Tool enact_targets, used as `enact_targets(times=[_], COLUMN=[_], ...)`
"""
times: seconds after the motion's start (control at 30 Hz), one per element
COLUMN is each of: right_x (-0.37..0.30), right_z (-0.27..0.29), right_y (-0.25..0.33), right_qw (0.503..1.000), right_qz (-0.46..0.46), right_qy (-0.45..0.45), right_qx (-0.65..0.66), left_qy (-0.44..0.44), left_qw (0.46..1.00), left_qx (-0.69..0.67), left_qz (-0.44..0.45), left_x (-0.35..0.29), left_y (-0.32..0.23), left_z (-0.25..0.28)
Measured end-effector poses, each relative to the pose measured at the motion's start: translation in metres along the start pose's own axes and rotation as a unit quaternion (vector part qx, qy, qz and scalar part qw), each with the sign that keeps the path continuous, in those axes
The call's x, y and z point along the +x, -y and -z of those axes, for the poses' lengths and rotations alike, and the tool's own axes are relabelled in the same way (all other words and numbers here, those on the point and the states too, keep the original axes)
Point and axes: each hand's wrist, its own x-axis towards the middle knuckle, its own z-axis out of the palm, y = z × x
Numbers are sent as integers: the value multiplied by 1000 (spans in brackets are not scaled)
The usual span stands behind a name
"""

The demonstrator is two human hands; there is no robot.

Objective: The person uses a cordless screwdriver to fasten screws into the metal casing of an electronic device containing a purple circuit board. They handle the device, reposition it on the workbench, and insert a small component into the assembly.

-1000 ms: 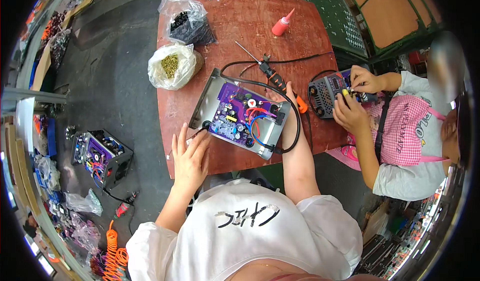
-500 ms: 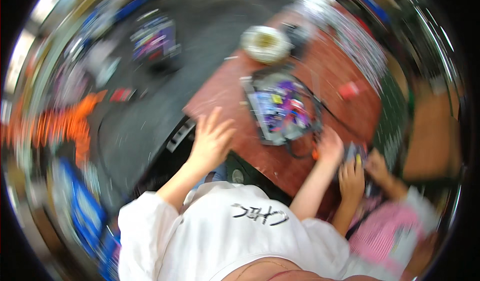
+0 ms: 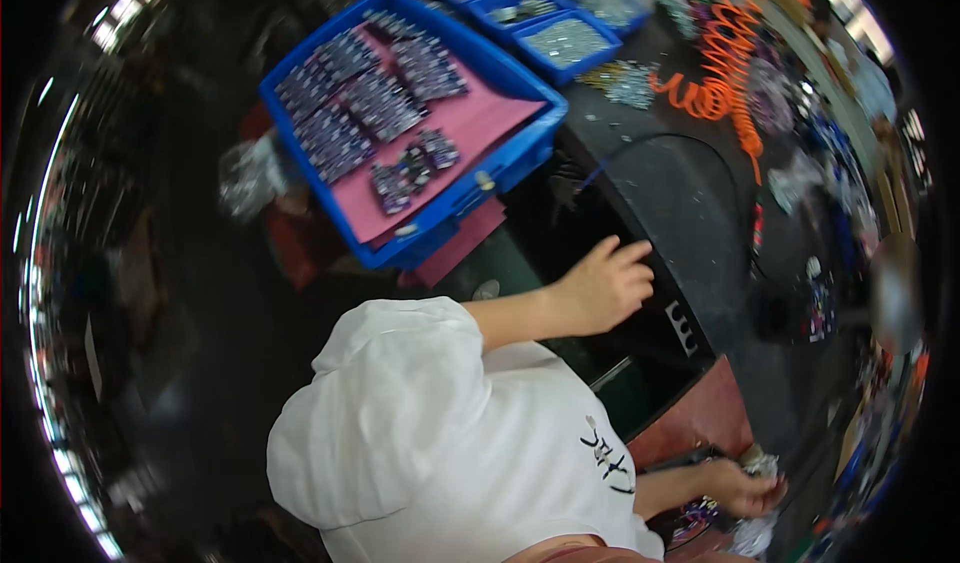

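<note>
My left hand (image 3: 606, 289) hovers over the dark edge of the black workbench, fingers spread and loosely bent, holding nothing. Ahead and to its left is a big blue crate (image 3: 530, 168). Pink sheet (image 3: 490, 118) lines it, and several rows of small purple-and-silver parts (image 3: 385, 103) lie on top, with a few looser ones (image 3: 415, 168) at the near end. At the lower right, my right hand (image 3: 742, 488) is beside a wrapped roll (image 3: 765, 466) above the reddish board (image 3: 705, 418); its fingers are loosely curved and slightly apart, with nothing visible in them.
Small blue bins (image 3: 565, 43) with metal pieces stand beyond the crate, and loose silver pieces (image 3: 628, 85) lie near them. An orange coiled hose (image 3: 715, 93) hangs over the black workbench (image 3: 690, 208). A clear plastic bag (image 3: 250, 178) is left of the crate.
The view has swung left, bringing the blue crate into sight and pushing the reddish board to the lower right. My left hand has moved off the board's corner toward the crate side.
</note>
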Motion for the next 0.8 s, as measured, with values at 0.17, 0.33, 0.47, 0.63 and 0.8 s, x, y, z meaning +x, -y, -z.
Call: enact_targets(times=[0.17,0.33,0.47,0.63,0.8], right_x=[-105,-208,-265,-326,-322], right_z=[-138,-231,-257,-275,-262], right_y=[101,220,284,304,330], right_qw=[951,663,459,373,391], right_qz=[-53,-125,90,98,130], right_qy=[290,677,829,881,882], right_qx=[96,295,307,274,230], left_qy=[-122,-191,-231,-227,-213], left_qw=[969,871,810,792,784], left_qx=[64,144,-23,-71,-67], left_qz=[206,429,539,562,579], left_x=[-74,-160,-180,-185,-200], left_y=[87,119,130,142,162], left_z=[118,194,198,186,177])
